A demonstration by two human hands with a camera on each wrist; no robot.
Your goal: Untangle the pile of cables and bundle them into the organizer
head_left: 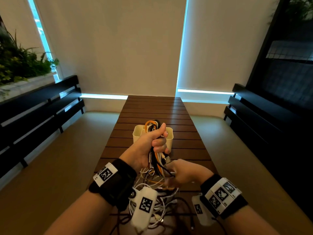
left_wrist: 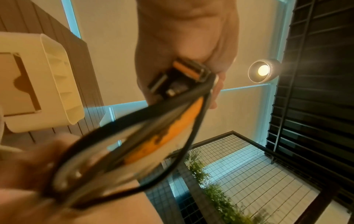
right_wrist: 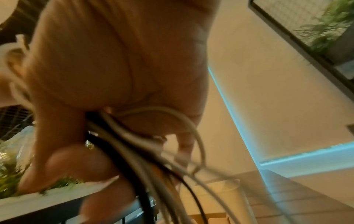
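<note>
My left hand [head_left: 157, 141] [left_wrist: 184, 45] grips a bundle of orange, black and white cables [head_left: 152, 126] [left_wrist: 172, 121] upright, just in front of and above the cream organizer bin [head_left: 138, 133] [left_wrist: 53, 75]. The loops stick out above the fist and metal plug ends hang below it. My right hand [head_left: 183, 172] [right_wrist: 114, 75], lower and nearer to me, is curled round black and white strands [right_wrist: 118, 136] that run down from the bundle. A tangled pile of mostly white cables [head_left: 160, 202] lies on the table under both wrists.
The narrow brown slatted table [head_left: 152, 107] runs away from me to a wall with drawn blinds. Dark slatted benches [head_left: 42, 107] [head_left: 262, 116] flank it on both sides. A planter with greenery [head_left: 17, 65] stands at the far left.
</note>
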